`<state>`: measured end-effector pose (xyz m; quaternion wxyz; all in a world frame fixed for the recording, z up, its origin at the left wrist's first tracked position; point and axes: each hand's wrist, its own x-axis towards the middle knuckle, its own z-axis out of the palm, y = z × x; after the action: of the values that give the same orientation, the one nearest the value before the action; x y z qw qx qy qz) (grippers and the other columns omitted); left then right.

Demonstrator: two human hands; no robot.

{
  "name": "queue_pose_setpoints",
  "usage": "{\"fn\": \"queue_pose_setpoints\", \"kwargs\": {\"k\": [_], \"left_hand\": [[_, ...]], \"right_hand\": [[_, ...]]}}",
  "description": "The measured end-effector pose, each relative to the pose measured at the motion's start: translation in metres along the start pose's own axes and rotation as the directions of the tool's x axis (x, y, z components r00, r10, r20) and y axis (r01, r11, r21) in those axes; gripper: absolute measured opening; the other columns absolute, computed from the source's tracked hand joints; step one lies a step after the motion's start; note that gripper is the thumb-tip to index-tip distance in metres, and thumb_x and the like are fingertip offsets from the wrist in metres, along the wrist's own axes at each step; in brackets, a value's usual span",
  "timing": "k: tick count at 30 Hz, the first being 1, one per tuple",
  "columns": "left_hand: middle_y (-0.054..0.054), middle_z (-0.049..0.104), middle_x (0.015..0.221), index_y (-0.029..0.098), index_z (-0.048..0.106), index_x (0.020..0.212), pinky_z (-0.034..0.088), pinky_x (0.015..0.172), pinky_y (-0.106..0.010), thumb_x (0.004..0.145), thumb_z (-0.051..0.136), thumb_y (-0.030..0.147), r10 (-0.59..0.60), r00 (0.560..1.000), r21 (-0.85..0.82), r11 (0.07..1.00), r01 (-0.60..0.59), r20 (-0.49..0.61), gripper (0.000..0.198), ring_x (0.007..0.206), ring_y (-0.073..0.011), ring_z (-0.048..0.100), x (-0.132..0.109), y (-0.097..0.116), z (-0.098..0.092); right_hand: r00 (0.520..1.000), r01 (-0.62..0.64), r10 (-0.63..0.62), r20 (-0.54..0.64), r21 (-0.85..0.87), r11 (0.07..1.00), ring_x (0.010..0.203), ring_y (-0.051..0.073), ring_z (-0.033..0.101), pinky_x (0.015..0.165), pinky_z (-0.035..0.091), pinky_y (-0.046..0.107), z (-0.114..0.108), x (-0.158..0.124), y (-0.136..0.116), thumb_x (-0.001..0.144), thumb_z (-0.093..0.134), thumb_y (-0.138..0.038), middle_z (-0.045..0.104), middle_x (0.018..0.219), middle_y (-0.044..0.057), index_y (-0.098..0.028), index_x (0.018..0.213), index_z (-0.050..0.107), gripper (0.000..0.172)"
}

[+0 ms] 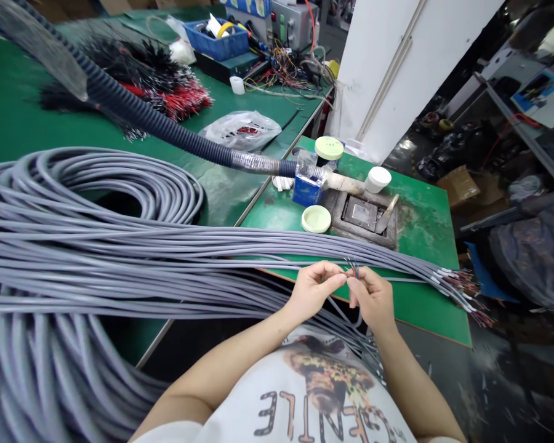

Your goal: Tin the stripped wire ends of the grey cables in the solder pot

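Observation:
My left hand (314, 290) and my right hand (372, 298) meet in front of my chest. Fingertips of both pinch the thin red, blue and green wires (352, 269) fanning from the end of one grey sheathed cable. That cable belongs to a long bundle of grey multicore cables (175, 261) that runs across the green workbench (425, 295) from a large coil on the left. Further cable ends (466, 296) lie to the right, with white-sleeved tips and loose coloured wires. Where the cable enters my fingers is partly hidden.
A black corrugated conduit (166, 128) crosses above the cables to a blue box (308, 186). A metal solder pot (360, 215), pale green lids and a white cup (377, 179) sit behind the cables. Black and red wire bunches (166, 86) and a wire-strewn tester lie further back.

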<state>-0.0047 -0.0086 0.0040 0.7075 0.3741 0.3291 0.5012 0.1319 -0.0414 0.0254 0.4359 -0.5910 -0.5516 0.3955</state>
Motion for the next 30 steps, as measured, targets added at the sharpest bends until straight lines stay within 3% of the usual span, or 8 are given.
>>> {"fn": "queue_pose_setpoints", "kwargs": {"k": [4, 7, 11, 14, 17, 22, 30], "left_hand": [[0.001, 0.062, 0.064, 0.014, 0.063, 0.072, 0.043, 0.058, -0.022, 0.073, 0.072, 0.034, 0.032, 0.999, 0.071, 0.997, -0.032, 0.006, 0.022, 0.057, -0.0089, 0.053, 0.003, -0.004, -0.001], [-0.001, 0.063, 0.069, 0.015, 0.065, 0.077, 0.044, 0.060, -0.024, 0.079, 0.066, 0.033, 0.139, 0.990, 0.268, 0.953, -0.141, 0.027, 0.018, 0.062, -0.0111, 0.054, 0.010, -0.005, -0.008], [-0.003, 0.065, 0.075, 0.018, 0.066, 0.082, 0.044, 0.074, -0.030, 0.085, 0.059, 0.028, 0.373, 0.910, 0.630, 0.667, -0.398, 0.180, 0.013, 0.074, -0.0156, 0.056, 0.024, -0.007, -0.026], [-0.004, 0.067, 0.080, 0.019, 0.065, 0.087, 0.043, 0.076, -0.033, 0.087, 0.056, 0.027, 0.406, 0.870, 0.731, 0.497, -0.467, 0.280, 0.012, 0.077, -0.0174, 0.056, 0.032, -0.014, -0.036], [-0.005, 0.068, 0.085, 0.019, 0.065, 0.090, 0.044, 0.076, -0.033, 0.088, 0.055, 0.027, 0.387, 0.858, 0.771, 0.411, -0.488, 0.337, 0.013, 0.080, -0.0183, 0.058, 0.034, -0.021, -0.040], [-0.004, 0.070, 0.086, 0.020, 0.065, 0.090, 0.045, 0.076, -0.032, 0.089, 0.054, 0.028, 0.390, 0.852, 0.784, 0.377, -0.494, 0.349, 0.015, 0.080, -0.0176, 0.059, 0.033, -0.021, -0.038], [-0.005, 0.070, 0.086, 0.020, 0.066, 0.092, 0.044, 0.076, -0.031, 0.089, 0.052, 0.029, 0.372, 0.858, 0.785, 0.380, -0.490, 0.355, 0.018, 0.081, -0.0173, 0.059, 0.033, -0.019, -0.039]], "right_hand": [[0.992, 0.069, -0.074, -0.106, -0.050, 0.996, 0.049, 0.009, 0.051, 0.051, 0.041, 0.021, 0.000, 0.006, -0.004, 0.084, 0.059, -0.033, 0.056, 0.054, -0.004, -0.019, 0.077, 0.063, 0.016], [0.983, 0.085, -0.110, -0.147, -0.167, 0.982, 0.047, 0.009, 0.047, 0.049, 0.038, 0.022, -0.013, 0.025, -0.005, 0.084, 0.059, -0.035, 0.052, 0.051, -0.004, -0.018, 0.068, 0.059, 0.023], [0.982, 0.077, -0.134, -0.134, -0.364, 0.928, 0.043, 0.008, 0.039, 0.045, 0.029, 0.022, -0.048, 0.075, 0.004, 0.082, 0.058, -0.038, 0.042, 0.045, -0.006, -0.018, 0.059, 0.050, 0.030], [0.991, 0.051, -0.104, -0.079, -0.506, 0.861, 0.043, 0.008, 0.036, 0.045, 0.025, 0.022, -0.074, 0.120, 0.018, 0.079, 0.056, -0.039, 0.040, 0.045, -0.006, -0.018, 0.058, 0.048, 0.031], [0.997, 0.012, -0.057, -0.047, -0.655, 0.756, 0.046, 0.009, 0.038, 0.047, 0.025, 0.023, -0.089, 0.157, 0.030, 0.077, 0.054, -0.039, 0.042, 0.046, -0.005, -0.018, 0.055, 0.048, 0.031], [0.999, -0.013, -0.025, -0.039, -0.758, 0.652, 0.050, 0.011, 0.039, 0.051, 0.024, 0.025, -0.091, 0.193, 0.042, 0.070, 0.057, -0.036, 0.044, 0.046, -0.003, -0.017, 0.049, 0.051, 0.029], [1.000, -0.017, 0.021, -0.007, -0.843, 0.538, 0.053, 0.012, 0.042, 0.053, 0.026, 0.025, -0.087, 0.212, 0.055, 0.071, 0.056, -0.036, 0.052, 0.050, 0.000, -0.017, 0.052, 0.058, 0.027]]}}
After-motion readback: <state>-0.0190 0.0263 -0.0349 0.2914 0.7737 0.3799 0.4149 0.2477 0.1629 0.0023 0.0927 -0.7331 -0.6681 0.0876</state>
